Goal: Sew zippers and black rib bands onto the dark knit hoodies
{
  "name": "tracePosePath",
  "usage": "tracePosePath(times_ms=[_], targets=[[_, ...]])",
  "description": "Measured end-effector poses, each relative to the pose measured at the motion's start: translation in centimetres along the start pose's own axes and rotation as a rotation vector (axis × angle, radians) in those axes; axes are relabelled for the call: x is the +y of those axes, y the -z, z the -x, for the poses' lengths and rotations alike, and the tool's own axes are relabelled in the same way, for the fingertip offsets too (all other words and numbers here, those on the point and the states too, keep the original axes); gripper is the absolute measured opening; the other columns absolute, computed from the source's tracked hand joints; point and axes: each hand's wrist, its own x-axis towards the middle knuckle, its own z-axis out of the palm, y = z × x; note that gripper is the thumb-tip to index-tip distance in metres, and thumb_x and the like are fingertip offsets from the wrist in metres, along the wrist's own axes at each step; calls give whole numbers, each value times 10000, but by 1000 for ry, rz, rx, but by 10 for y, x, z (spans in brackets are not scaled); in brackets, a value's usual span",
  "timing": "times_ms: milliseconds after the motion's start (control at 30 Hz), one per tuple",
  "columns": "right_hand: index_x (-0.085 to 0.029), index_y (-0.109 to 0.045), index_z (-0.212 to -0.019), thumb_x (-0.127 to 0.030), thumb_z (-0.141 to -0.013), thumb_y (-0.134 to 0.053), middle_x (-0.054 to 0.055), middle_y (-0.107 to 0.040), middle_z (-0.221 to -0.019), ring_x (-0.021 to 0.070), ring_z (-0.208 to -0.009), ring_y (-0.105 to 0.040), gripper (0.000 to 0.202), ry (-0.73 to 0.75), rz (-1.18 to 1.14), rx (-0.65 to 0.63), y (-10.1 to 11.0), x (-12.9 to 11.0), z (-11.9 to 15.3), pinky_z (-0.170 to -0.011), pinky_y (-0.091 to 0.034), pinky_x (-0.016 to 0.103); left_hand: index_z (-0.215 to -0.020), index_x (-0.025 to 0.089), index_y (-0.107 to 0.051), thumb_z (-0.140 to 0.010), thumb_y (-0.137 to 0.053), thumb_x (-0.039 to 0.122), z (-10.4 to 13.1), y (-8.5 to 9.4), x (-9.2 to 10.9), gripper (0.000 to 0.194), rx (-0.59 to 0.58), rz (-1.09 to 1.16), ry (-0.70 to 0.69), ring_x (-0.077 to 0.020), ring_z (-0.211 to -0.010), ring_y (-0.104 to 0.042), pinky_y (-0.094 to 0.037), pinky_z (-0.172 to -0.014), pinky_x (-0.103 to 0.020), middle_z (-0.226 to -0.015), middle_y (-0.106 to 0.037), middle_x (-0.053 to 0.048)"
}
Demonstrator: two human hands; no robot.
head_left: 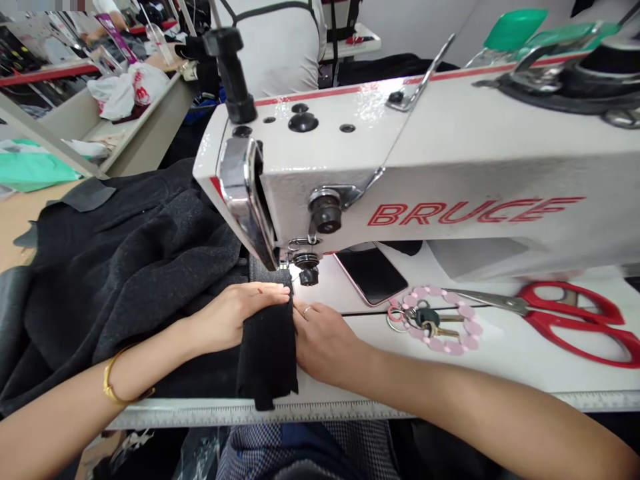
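Note:
Under the needle area of the white sewing machine (310,150) lies a strip of black fabric (267,357), its near end hanging toward the table's front edge. My left hand (240,310) rests flat on this strip, fingers stretched toward its right edge. At that same edge, my right hand (325,340) has its fingers bent and pinches the fabric close to the left fingertips; the thumb's grip is partly hidden. A large dark grey garment (155,267) spreads in folds to the left and joins the area under my left forearm.
Right of my hands lie a phone (373,273), keys on a pink beaded ring (467,327) and red-handled scissors (575,313). A ruler strip (340,410) runs along the front edge. Behind the machine sits a person in white (280,53). A trough (145,127) holds plastic bags.

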Motion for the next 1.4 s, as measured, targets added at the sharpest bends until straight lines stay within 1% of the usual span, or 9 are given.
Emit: tracePosePath(times_ms=[167, 300, 467, 600, 733, 833, 1000, 1233, 1400], targets=[[-112, -630, -860, -111, -765, -493, 128, -591, -887, 255, -904, -513, 167, -35, -2, -55, 0, 9, -7, -598, -418, 314, -1163, 164, -516, -830, -447, 199, -11, 9, -1, 342, -54, 13, 91, -171, -1081, -515, -413, -943, -318, -1162, -561, -80], [-109, -613, -789, -104, -760, -487, 110, -598, -805, 225, -826, -540, 129, -42, -20, -46, -1, 7, -10, -661, -439, 313, -1157, 167, -506, -808, -478, 206, -12, 14, 7, 353, -26, -76, 31, -172, -1025, -547, -444, -891, -307, -1126, -577, -78], [-80, -578, -864, -171, -816, -396, 128, -600, -777, 223, -693, -542, 208, -7, -36, 33, -7, -8, -25, -553, -437, 335, -976, 141, -544, -801, -472, 195, -6, 24, 33, 197, 77, -241, -113, -158, -963, -567, -465, -844, -273, -1009, -611, -85], [-97, -568, -930, -96, -819, -339, 129, -606, -879, 218, -820, -532, 254, 94, -60, 102, -13, -15, -36, -705, -441, 365, -901, 146, -513, -747, -458, 99, 9, 30, 57, 170, 139, -375, -47, -146, -896, -589, -487, -767, -245, -950, -620, -69], [-121, -588, -965, -153, -804, -412, 109, -587, -959, 228, -980, -487, 241, 224, -106, 73, -8, -11, -16, -909, -349, 389, -854, 163, -474, -604, -369, -28, 32, 11, 65, 332, 84, -414, 74, -135, -810, -589, -482, -694, -228, -889, -608, -36], [-164, -591, -1009, -209, -779, -485, 104, -558, -1021, 241, -1017, -472, 258, 253, -122, -26, 1, -6, 2, -926, -327, 405, -826, 154, -462, -504, -345, -49, 36, -11, 59, 398, 35, -468, 197, -163, -774, -556, -468, -675, -264, -822, -570, -42], [-184, -493, -1181, -206, -789, -472, 134, -538, -1106, 252, -1065, -463, 393, 221, -89, -71, 11, -8, 4, -894, -353, 413, -914, 160, -447, -604, -382, -23, 20, -22, 50, 367, 78, -348, 304, -182, -836, -525, -441, -758, -335, -878, -562, -45], [11, -578, -1005, -91, -796, -382, 266, -593, -999, 327, -919, -584, 304, 146, 161, 102, 4, -31, 14, -611, -476, 364, -1086, 154, -443, -653, -529, 157, 14, -19, 54, 442, 140, -249, 407, -204, -946, -522, -424, -868, -353, -973, -568, -52], [50, -583, -998, -85, -781, -388, 270, -612, -962, 314, -846, -619, 322, 181, 169, 198, 3, -38, 25, -577, -497, 357, -1084, 113, -499, -681, -561, 191, 16, -26, 52, 415, 155, -378, 362, -206, -858, -522, -448, -803, -360, -880, -560, -71]])
